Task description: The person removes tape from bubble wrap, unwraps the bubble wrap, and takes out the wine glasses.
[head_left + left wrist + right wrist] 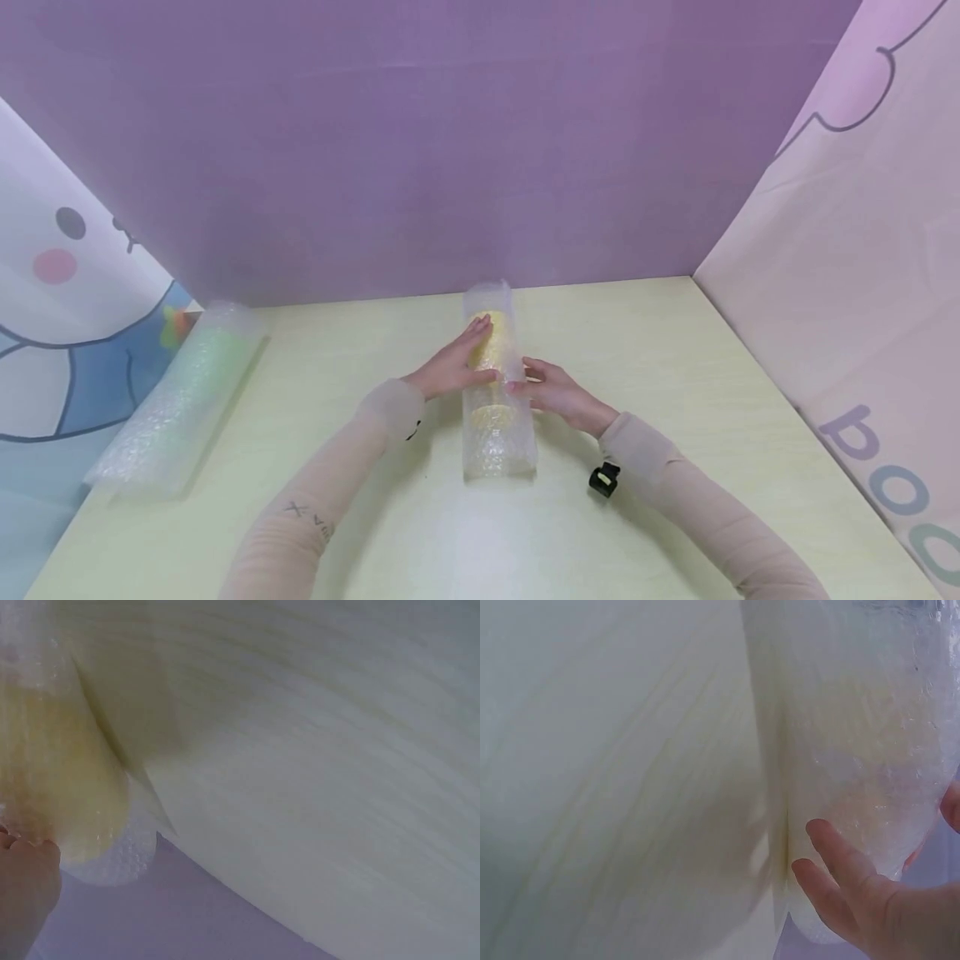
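A roll of clear bubble wrap (499, 454) with yellow contents (491, 354) inside lies lengthwise at the middle of the table. My left hand (453, 362) rests on its upper left side, fingers extended and thumb spread toward me. From the right, my right hand (562, 392) touches the roll's side with spread fingers. The right wrist view shows two fingers (840, 859) laid against the plastic. Only part of the left hand (28, 889) shows in the left wrist view, beside the yellow part.
A second bubble-wrapped roll (187, 400), with pale green inside, lies at the table's left edge. Behind the table (637, 333) rises a purple backdrop (420, 150). Printed cloth walls stand at both sides. A black strap (603, 479) hangs at the right wrist.
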`<state>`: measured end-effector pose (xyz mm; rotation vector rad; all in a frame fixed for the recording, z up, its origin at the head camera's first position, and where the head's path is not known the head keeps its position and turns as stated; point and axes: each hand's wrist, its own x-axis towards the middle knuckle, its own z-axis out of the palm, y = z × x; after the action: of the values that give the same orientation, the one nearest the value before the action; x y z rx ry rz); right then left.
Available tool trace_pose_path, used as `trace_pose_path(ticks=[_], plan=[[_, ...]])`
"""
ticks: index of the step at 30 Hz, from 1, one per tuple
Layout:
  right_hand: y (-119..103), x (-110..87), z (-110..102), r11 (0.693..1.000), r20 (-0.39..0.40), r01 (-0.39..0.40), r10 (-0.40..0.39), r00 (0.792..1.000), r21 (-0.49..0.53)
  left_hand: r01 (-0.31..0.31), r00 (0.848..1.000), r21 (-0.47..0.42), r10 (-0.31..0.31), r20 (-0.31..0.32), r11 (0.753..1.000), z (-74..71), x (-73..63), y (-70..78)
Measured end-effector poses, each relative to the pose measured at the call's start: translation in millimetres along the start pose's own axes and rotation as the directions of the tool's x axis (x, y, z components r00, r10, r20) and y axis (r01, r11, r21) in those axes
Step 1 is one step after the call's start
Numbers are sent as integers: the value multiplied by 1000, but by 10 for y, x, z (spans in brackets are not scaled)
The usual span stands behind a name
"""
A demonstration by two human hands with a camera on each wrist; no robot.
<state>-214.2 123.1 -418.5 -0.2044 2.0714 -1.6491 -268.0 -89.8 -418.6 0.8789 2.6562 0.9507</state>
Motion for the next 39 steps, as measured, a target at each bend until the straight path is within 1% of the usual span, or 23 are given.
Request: trace_pose_path(ticks=[3,5,9,11,14,16,18,22,25,28,30,37,39], plan=[[-7,-10,-15,999,-16,20,-20,1000,-36,9,1000,-3,-9,-11,1000,15,-5,38],[-26,-22,-26,997,-36,24,-27,999,-79,14,1000,4,-14,-18,1000,24,-6,58],[-84,-18,-41,983,-103,45,-64,993,-177,19,1000,2,-19,-23,1000,33,-1,88],[-128,4,-36,970,-143,71,-106,984,-232,26,999,-5,-26,-20,1000,33,-2,92],[-201,61,-15,942,-204,128,-198,959,-312,37,999,-10,-37,-21,999,35,-4,100],[-241,110,9,913,-229,173,-270,935,-370,44,999,-7,-45,-23,999,37,-4,101],[-274,163,42,876,-249,205,-336,908,-436,50,998,-2,-50,-26,999,38,-2,104],[-312,249,108,789,-264,221,-433,862,-574,49,998,-5,-49,-28,999,44,4,111],[-313,291,138,729,-257,217,-479,840,-649,50,998,-9,-50,-24,999,51,6,114],[-298,313,146,680,-243,210,-506,827,-703,46,999,-13,-47,-19,999,55,0,115],[-288,316,141,655,-235,203,-516,824,-728,41,999,-10,-41,-15,999,56,-4,113],[-285,308,116,586,-173,233,-552,816,-776,14,1000,-6,-14,-22,1000,50,-17,104],[-287,304,111,558,-153,233,-560,814,-797,11,1000,1,-11,-21,1000,51,-19,98]])
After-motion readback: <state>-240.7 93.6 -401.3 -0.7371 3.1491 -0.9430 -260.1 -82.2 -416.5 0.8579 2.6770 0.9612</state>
